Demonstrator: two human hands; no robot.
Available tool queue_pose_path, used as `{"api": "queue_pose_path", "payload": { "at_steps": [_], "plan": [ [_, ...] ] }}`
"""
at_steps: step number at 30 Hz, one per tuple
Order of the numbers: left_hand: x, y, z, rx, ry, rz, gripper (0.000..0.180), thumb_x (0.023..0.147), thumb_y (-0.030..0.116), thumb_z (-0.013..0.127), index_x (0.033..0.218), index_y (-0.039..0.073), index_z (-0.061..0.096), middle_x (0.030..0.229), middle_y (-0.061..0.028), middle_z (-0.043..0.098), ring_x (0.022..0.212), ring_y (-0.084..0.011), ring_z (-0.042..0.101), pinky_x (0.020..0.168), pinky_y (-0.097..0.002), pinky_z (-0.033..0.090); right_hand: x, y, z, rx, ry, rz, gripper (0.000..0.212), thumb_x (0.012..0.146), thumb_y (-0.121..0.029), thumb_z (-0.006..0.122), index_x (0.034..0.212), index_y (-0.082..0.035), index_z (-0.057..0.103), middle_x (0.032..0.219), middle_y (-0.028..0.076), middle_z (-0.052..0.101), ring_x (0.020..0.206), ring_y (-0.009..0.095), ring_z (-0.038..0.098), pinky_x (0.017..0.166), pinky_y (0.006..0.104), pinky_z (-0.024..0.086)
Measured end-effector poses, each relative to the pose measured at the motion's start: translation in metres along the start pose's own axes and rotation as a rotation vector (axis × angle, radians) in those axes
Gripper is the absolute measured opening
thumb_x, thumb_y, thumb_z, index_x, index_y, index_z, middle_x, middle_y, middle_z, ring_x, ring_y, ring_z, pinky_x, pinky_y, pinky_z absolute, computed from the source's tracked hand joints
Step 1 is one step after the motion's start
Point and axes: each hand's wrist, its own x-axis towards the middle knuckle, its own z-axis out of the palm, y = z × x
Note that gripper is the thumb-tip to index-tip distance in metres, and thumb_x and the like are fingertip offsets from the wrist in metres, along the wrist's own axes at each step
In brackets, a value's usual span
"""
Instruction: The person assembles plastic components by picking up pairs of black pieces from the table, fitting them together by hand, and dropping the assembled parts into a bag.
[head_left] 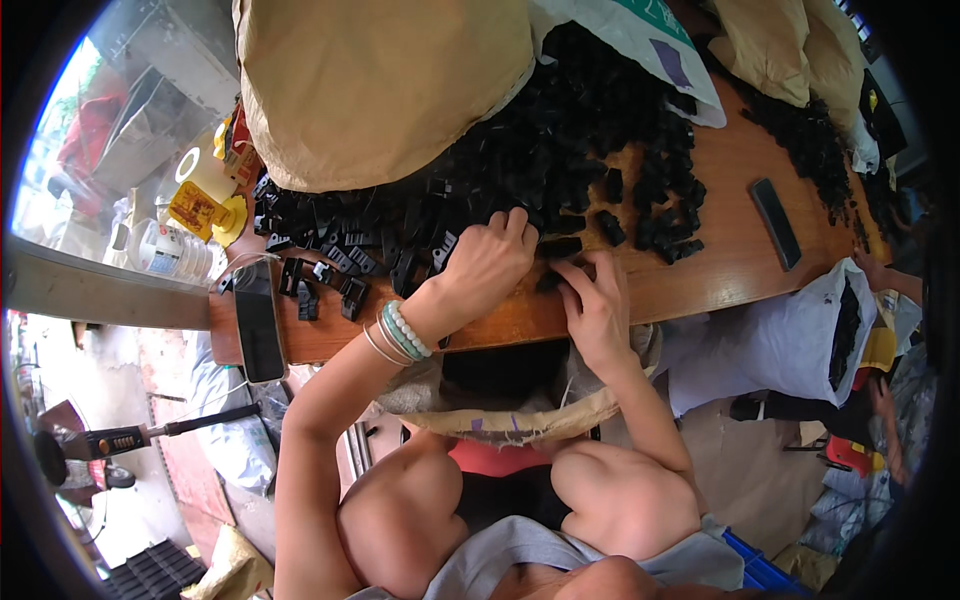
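Observation:
A large heap of small black plastic parts (570, 110) covers the back and middle of the wooden table (700, 285). Toward the left lie longer black parts with slots (350, 258). My left hand (488, 258), with bracelets at its wrist, is at the heap's near edge; its fingers are curled down, and what they hold, if anything, is hidden. Just to its right, my right hand (600, 315) pinches a small black plastic part (547, 282) at its fingertips. Below the table edge, an open sack (500, 427) spreads across my lap, its inside dark.
A big brown paper sack (385, 90) lies over the heap's left. Phones rest at the table's left edge (258, 325) and right side (776, 222). A white sack (745, 350) of black parts stands at right, near another person's arm (898, 283). A yellow stand (210, 212) is at left.

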Motion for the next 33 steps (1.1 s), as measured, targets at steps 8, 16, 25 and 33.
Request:
{"api": "queue_pose_path", "payload": {
  "at_steps": [8, 16, 25, 33],
  "plan": [
    [-0.021, 0.024, -0.028, -0.626, 0.428, -0.379, 0.023, 0.075, -0.010, 0.053, 0.095, 0.001, 0.055, 0.088, -0.0136, 0.060, 0.069, -0.0253, 0.063, 0.056, -0.0337, 0.048, -0.020, -0.004, -0.008, 0.676, 0.264, 0.225, 0.023, 0.084, 0.004, 0.064, 0.107, 0.003, 0.062, 0.100, 0.014, 0.064, 0.087, 0.021, 0.061, 0.077, 0.0255, 0.047],
    [-0.046, 0.046, -0.030, -1.670, 0.097, -0.672, 0.028, 0.086, -0.011, 0.052, 0.114, -0.009, 0.050, 0.095, -0.0140, 0.064, 0.084, -0.0209, 0.069, 0.072, -0.0284, 0.058, -0.016, -0.031, -0.017, 0.755, 0.079, 0.122, 0.022, 0.087, -0.015, 0.067, 0.103, 0.001, 0.066, 0.101, 0.012, 0.060, 0.086, 0.020, 0.059, 0.075, 0.0282, 0.048],
    [-0.059, 0.049, -0.039, -1.535, -0.039, -0.655, 0.035, 0.091, 0.006, 0.062, 0.118, -0.013, 0.051, 0.082, -0.0168, 0.070, 0.077, -0.0195, 0.071, 0.066, -0.0267, 0.057, -0.020, -0.029, -0.006, 0.667, 0.066, 0.114, 0.019, 0.084, -0.012, 0.067, 0.097, 0.002, 0.067, 0.111, 0.014, 0.059, 0.092, 0.024, 0.060, 0.079, 0.0314, 0.049],
    [-0.058, 0.052, -0.049, -1.378, -0.157, -0.733, 0.034, 0.092, 0.010, 0.061, 0.118, -0.011, 0.053, 0.072, -0.0100, 0.065, 0.063, -0.0150, 0.068, 0.053, -0.0251, 0.055, -0.020, -0.029, -0.008, 0.614, 0.084, 0.034, 0.018, 0.083, -0.008, 0.067, 0.096, 0.004, 0.065, 0.111, 0.016, 0.061, 0.097, 0.026, 0.062, 0.081, 0.0332, 0.050]
  ]
}}
